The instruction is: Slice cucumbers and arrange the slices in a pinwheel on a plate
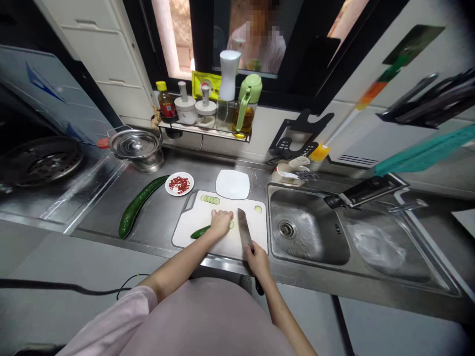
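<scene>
My left hand is curled down over a cucumber piece on the white cutting board, pinning it in place. My right hand grips the handle of a cleaver, whose blade stands just right of my left fingers. A cut slice lies between hand and blade. Several cucumber slices lie in a row at the board's far edge, and one more slice sits at its right side.
A whole cucumber lies left of the board. Behind it are a small plate of red chopped chili and an empty white plate. A steel sink is right of the board. A lidded pot and a condiment rack stand behind.
</scene>
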Action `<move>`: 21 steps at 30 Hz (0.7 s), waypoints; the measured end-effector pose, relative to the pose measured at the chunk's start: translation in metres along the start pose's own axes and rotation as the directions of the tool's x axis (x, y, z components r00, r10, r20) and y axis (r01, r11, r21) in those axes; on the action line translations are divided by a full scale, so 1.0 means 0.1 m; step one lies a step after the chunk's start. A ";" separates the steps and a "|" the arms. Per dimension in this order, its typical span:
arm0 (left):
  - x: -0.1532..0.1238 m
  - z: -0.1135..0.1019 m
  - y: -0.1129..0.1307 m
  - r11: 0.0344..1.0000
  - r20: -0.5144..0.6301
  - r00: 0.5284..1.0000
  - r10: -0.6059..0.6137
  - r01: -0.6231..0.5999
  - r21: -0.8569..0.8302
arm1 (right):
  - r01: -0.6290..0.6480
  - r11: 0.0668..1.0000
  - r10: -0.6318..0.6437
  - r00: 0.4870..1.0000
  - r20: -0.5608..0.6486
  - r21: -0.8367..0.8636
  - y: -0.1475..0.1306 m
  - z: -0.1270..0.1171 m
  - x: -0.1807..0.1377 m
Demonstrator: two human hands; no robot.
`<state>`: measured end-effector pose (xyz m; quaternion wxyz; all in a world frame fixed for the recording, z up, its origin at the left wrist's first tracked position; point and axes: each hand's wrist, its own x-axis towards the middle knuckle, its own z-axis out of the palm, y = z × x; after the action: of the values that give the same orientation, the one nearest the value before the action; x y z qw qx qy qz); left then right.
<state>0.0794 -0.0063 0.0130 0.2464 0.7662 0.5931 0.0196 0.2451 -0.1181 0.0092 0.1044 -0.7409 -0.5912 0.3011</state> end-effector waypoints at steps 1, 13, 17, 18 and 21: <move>0.00 0.00 0.00 1.000 0.000 1.000 -0.011 0.011 -0.011 | 0.002 1.000 -0.002 1.000 0.004 0.003 0.00 0.01 0.00; 0.12 -0.28 -0.22 0.865 -0.056 0.942 -0.330 0.278 -0.417 | 0.014 0.998 -0.013 1.000 -0.013 0.060 0.01 0.03 0.04; 0.25 -0.32 -0.42 0.793 -0.108 0.882 -0.458 0.351 -0.498 | 0.008 0.996 -0.007 1.000 -0.009 0.086 0.03 0.04 0.06; 0.28 -0.31 -0.47 0.784 -0.123 0.871 -0.476 0.357 -0.507 | 0.004 0.996 -0.004 1.000 -0.008 0.087 0.03 0.05 0.07; 0.36 -0.28 -0.55 0.773 -0.158 0.847 -0.508 0.366 -0.518 | -0.003 0.996 0.003 1.000 -0.001 0.087 0.03 0.05 0.07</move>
<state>0.0315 0.0462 0.0062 0.3324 0.5109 0.7629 0.2154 0.2459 -0.1132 0.0017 0.1366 -0.7368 -0.5762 0.3263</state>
